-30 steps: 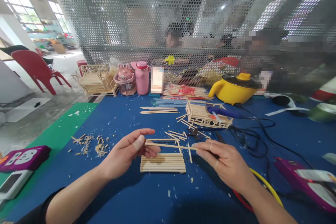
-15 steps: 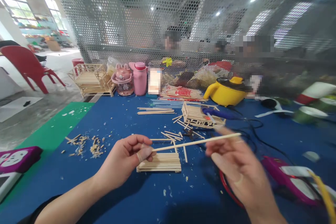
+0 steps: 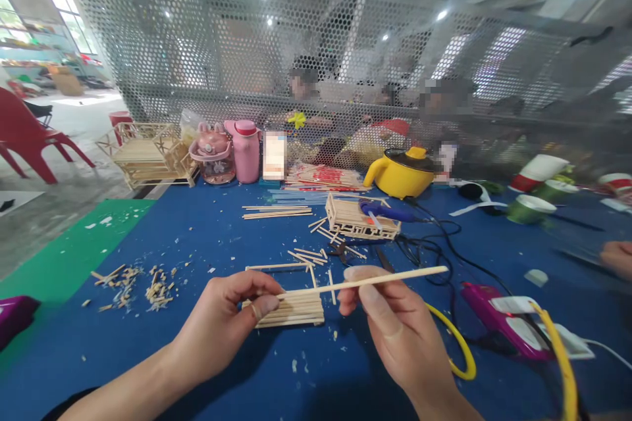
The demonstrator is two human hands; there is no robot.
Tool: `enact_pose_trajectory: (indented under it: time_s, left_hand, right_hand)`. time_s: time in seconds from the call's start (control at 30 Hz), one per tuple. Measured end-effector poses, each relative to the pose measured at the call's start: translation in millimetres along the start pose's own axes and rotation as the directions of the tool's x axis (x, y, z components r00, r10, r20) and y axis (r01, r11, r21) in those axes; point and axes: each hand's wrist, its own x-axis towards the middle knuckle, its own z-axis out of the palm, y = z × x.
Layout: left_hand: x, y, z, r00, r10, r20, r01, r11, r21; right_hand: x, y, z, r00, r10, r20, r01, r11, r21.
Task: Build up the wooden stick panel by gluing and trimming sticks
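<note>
A long pale wooden stick (image 3: 419,273) is held nearly level across the front of me. My left hand (image 3: 237,316) pinches its left end, while my right hand (image 3: 395,322) grips it between thumb and fingers further right, leaving the tip sticking out. Just below the stick lies a small frame of glued sticks (image 3: 296,317), its near part filled with a row of parallel sticks; my left hand partly covers it. Behind, a small stick model (image 3: 363,220) stands with a blue glue gun (image 3: 390,212) resting on it. Short cut sticks (image 3: 309,256) lie between the frame and the model.
Wood scraps (image 3: 160,286) litter the blue table on the left. Long sticks (image 3: 276,212), a pink bottle (image 3: 245,154) and a yellow pot (image 3: 402,174) stand or lie at the back. A purple power strip (image 3: 503,322) with cables is at right. Another person's hand (image 3: 617,256) shows at the right edge.
My right hand has closed on the stick and moved left and slightly down. The view has shifted right, so another person's hand now shows at the right edge.
</note>
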Motion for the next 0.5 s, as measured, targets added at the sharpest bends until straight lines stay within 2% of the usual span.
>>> enact_pose_trajectory:
  time_s: [0.07, 0.13, 0.2, 0.27, 0.33, 0.4, 0.5]
  left_hand:
    - [-0.3, 5.6, 2.2, 0.999, 0.043, -0.01, -0.043, 0.999, 0.001]
    - [-1.0, 9.3, 1.6, 0.995, 0.074, -0.065, -0.076, 0.997, -0.029]
    - [-2.3, 11.1, -0.5, 0.993, 0.047, -0.109, -0.066, 0.981, -0.182]
    - [-3.9, 12.1, -2.0, 0.997, -0.017, -0.074, -0.018, 0.897, -0.443]
    - [-5.5, 12.9, -2.2, 0.999, -0.042, 0.004, 0.034, 0.755, -0.655]
    - [-6.9, 13.6, -1.5, 0.998, -0.033, 0.051, 0.06, 0.654, -0.754]
    - [-8.8, 13.9, -0.8, 0.997, -0.022, 0.079, 0.076, 0.6, -0.797]
  right_hand:
    - [-3.1, -6.5, 4.9, 0.999, 0.035, 0.039, -0.036, 0.999, 0.015]
    - [-3.1, -12.5, 3.3, 0.998, 0.027, 0.056, -0.029, 0.999, 0.034]
    - [0.7, -14.9, -3.3, 0.997, 0.021, 0.071, -0.025, 0.999, 0.048]
    - [6.3, -12.5, -9.9, 0.997, 0.05, 0.067, -0.054, 0.996, 0.07]
    - [11.0, -7.1, -12.5, 0.995, 0.095, 0.037, -0.099, 0.99, 0.105]
    - [13.3, -1.7, -11.0, 0.993, 0.12, 0.01, -0.12, 0.983, 0.141]
    - [13.4, 2.1, -6.5, 0.992, 0.122, 0.011, -0.122, 0.977, 0.172]
